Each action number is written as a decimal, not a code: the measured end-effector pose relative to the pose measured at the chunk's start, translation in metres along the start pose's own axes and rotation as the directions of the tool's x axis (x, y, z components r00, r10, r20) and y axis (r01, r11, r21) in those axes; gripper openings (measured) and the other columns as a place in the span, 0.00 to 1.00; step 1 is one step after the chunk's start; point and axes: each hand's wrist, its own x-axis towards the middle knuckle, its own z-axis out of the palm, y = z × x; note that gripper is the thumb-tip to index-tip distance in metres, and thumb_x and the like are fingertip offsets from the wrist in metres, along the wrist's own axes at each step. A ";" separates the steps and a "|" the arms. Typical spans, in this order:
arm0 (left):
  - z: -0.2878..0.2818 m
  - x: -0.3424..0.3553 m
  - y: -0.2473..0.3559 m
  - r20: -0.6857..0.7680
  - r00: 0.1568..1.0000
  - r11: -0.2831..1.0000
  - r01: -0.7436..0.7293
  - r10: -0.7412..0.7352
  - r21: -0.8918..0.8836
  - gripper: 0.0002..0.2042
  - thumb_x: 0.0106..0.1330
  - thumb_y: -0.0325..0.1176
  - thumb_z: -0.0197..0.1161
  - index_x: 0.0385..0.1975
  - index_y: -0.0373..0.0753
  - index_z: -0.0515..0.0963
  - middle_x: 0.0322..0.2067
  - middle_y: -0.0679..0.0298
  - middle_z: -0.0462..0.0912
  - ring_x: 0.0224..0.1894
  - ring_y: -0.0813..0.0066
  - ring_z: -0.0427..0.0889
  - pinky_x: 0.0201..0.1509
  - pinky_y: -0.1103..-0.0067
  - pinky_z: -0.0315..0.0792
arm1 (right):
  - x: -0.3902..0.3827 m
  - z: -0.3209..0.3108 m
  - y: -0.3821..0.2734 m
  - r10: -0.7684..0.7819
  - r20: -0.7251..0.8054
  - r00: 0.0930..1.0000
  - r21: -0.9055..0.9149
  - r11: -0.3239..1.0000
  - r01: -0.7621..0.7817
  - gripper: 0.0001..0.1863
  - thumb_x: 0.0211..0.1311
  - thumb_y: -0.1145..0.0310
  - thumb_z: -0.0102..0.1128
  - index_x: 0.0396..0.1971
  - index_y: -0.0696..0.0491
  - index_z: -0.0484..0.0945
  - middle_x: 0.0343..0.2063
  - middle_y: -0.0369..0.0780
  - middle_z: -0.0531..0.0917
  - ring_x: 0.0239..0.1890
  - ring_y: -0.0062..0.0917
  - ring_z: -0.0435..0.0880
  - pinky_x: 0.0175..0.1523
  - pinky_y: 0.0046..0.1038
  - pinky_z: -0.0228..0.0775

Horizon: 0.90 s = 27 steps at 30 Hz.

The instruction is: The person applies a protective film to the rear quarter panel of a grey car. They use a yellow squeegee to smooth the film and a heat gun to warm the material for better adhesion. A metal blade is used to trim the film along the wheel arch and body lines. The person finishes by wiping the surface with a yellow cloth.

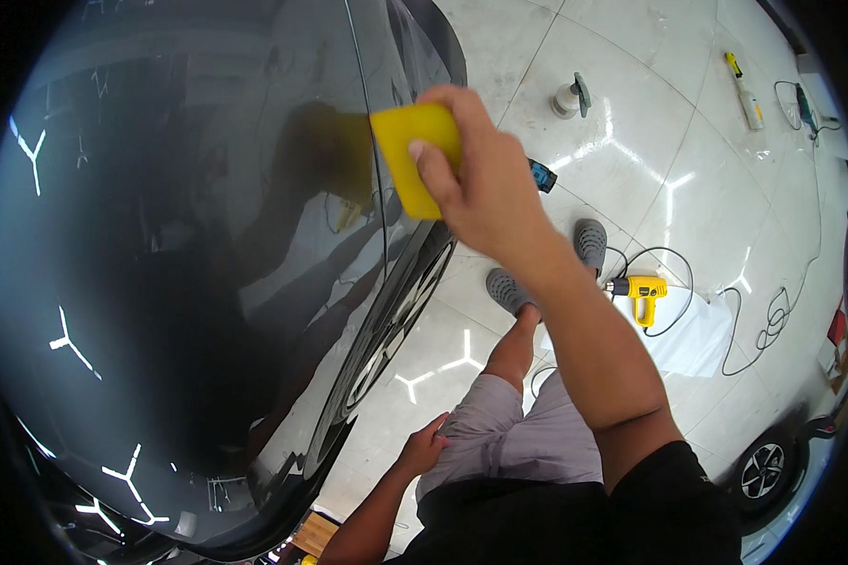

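Observation:
My right hand (490, 174) is closed around a yellow squeegee (407, 155), a flat card with straight edges, with the thumb lying across its face. The squeegee is at the edge of a glossy dark grey car hood (160, 254), by the seam between hood and fender. Whether it touches the paint cannot be made out. The hood mirrors the arm and the yellow card. My left hand (426, 446) hangs low beside my grey shorts, fingers loosely apart, with nothing seen in it.
A yellow heat gun (643, 290) lies on a white sheet (693, 339), its cord looped around. A spray bottle (568, 99), a blue-black tool (542, 176) and a yellow-tipped long tool (746, 94) are on the tiled floor. Another car's wheel (763, 471) stands at lower right.

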 end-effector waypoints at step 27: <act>-0.009 0.018 -0.032 0.007 0.997 0.997 0.072 -0.073 0.037 0.27 0.66 0.29 0.48 0.68 0.46 0.64 0.35 0.57 0.84 0.39 0.65 0.83 0.50 0.74 0.74 | -0.106 0.094 0.054 0.217 -0.242 0.946 0.383 0.917 -0.112 0.20 0.65 0.70 0.56 0.55 0.55 0.64 0.35 0.50 0.81 0.33 0.41 0.85 0.39 0.32 0.76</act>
